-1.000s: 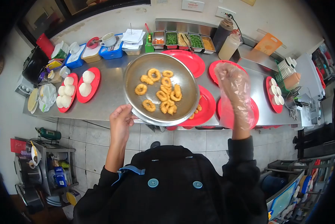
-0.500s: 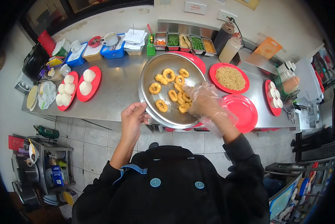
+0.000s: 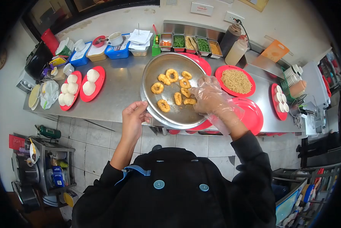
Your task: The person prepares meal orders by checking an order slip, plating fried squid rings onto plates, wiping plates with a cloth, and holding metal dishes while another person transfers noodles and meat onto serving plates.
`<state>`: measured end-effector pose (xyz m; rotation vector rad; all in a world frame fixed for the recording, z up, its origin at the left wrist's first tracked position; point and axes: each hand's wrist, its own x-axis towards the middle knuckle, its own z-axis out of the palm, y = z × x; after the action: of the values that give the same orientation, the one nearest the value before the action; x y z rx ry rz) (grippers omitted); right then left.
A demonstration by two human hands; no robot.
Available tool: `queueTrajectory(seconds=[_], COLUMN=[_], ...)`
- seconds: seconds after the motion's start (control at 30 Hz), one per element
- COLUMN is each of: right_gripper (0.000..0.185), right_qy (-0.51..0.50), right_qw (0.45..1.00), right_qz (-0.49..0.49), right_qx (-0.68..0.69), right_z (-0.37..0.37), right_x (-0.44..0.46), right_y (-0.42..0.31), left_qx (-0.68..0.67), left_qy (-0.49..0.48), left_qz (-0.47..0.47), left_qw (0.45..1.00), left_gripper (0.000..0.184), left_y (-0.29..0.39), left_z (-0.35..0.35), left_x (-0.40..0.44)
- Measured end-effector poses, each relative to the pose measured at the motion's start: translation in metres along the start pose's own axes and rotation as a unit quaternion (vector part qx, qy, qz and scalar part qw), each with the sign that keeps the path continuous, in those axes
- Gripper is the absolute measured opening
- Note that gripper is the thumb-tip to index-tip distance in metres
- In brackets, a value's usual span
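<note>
My left hand [image 3: 133,114] grips the near left rim of a large metal strainer [image 3: 155,72] by thumb and fingers. The strainer is tilted towards me, seemingly nested in another metal bowl. Several golden fried batter rings [image 3: 172,75] lie spread inside it. My right hand [image 3: 210,99], in a clear plastic glove, is inside the strainer at its right side, fingers curled around fried rings that the hand mostly hides. Its fingertips are beside a loose piece. Partly under my right wrist is a red plate [image 3: 253,117], right of the strainer.
A red plate of noodles [image 3: 237,81] sits behind right. Red plates with rice balls [image 3: 90,88] stand left. Topping tins [image 3: 191,45] and sauce bottles [image 3: 237,51] line the back of the steel counter [image 3: 117,85]. White cups on a red plate [image 3: 279,102] are far right.
Fewer fried rings lie loose in the strainer's right part. My right hand has shifted slightly right and its fingers have gathered in. My left hand keeps its hold on the rim.
</note>
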<state>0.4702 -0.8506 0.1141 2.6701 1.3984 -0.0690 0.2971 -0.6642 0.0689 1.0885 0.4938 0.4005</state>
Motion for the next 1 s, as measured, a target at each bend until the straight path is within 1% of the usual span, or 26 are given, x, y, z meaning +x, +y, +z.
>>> queueTrajectory(seconds=[0.07,0.1,0.17,0.3,0.37,0.4,0.47,0.5,0.53,0.57,0.6,0.63,0.7,0.73,0.77,0.83,0.87,0.93,0.97,1.0], right_gripper=[0.029,0.029,0.033,0.032,0.030,0.030,0.027,0.027,0.027,0.029,0.027,0.027,0.032,0.041,0.041,0.048,0.048,0.054,0.054,0.053], right_qy=[0.054,0.055,0.095,0.076,0.223,0.223,0.331,0.329,0.274,0.210,0.180,0.182,0.093,0.152,0.151,0.168,0.167,0.179,0.180,0.194], right_qw=[0.998,0.998,0.995,0.997,0.967,0.967,0.902,0.903,0.856,0.779,0.764,0.762,0.800,0.819,0.819,0.726,0.724,0.687,0.687,0.756], right_qz=[-0.025,-0.026,-0.027,0.007,0.000,0.001,0.076,0.077,0.161,0.241,0.223,0.225,0.227,0.137,0.138,0.164,0.166,0.167,0.168,0.142], right_qx=[0.014,0.014,0.015,0.023,0.125,0.124,0.266,0.265,0.408,0.539,0.579,0.579,0.548,0.535,0.536,0.647,0.648,0.684,0.684,0.609], right_z=[0.005,0.011,0.016,0.013,0.023,0.027,0.029,0.042,0.070,0.099,0.126,0.125,0.119,0.177,0.164,0.137,0.131,0.124,0.136,0.154], right_x=[0.002,0.003,0.006,0.006,0.005,0.002,-0.007,-0.008,-0.007,-0.006,-0.005,-0.009,-0.019,-0.007,-0.011,-0.023,-0.029,-0.036,-0.033,-0.025], right_y=[0.002,0.005,0.007,0.015,0.022,0.026,0.032,0.042,0.057,0.070,0.079,0.073,0.056,0.074,0.070,0.062,0.060,0.058,0.064,0.074], left_qx=[-0.003,-0.003,0.011,0.018,0.016,0.015,0.017,0.015,0.025,0.036,0.025,0.027,0.024,0.024,0.024,0.025,0.026,0.027,0.024,0.021], left_qy=[0.001,0.002,0.003,0.009,0.016,0.015,0.030,0.029,0.041,0.053,0.043,0.040,0.055,0.054,0.058,0.061,0.061,0.059,0.055,0.053], left_qz=[0.002,0.002,0.013,0.012,0.008,0.007,0.016,0.013,0.017,0.020,0.034,0.034,0.042,0.042,0.047,0.050,0.051,0.052,0.049,0.047], left_qw=[1.000,1.000,1.000,1.000,1.000,1.000,0.999,0.999,0.999,0.998,0.998,0.998,0.997,0.997,0.997,0.997,0.996,0.997,0.997,0.997], left_gripper=[0.019,0.019,0.020,0.020,0.020,0.020,0.020,0.020,0.017,0.015,0.019,0.019,0.018,0.018,0.018,0.017,0.017,0.017,0.017,0.016], left_y=[0.000,-0.001,0.000,0.000,0.001,0.001,0.001,0.002,0.004,0.006,0.004,0.005,0.008,0.009,0.010,0.010,0.010,0.010,0.008,0.008], left_z=[-0.002,-0.002,-0.003,-0.005,-0.005,-0.006,-0.008,-0.009,-0.009,-0.011,-0.016,-0.018,-0.018,-0.018,-0.019,-0.020,-0.020,-0.021,-0.021,-0.022], left_x=[0.001,0.001,0.002,0.002,0.001,0.001,0.000,-0.002,-0.003,-0.004,-0.003,-0.003,-0.003,-0.003,-0.002,-0.003,-0.003,-0.002,-0.002,-0.002])
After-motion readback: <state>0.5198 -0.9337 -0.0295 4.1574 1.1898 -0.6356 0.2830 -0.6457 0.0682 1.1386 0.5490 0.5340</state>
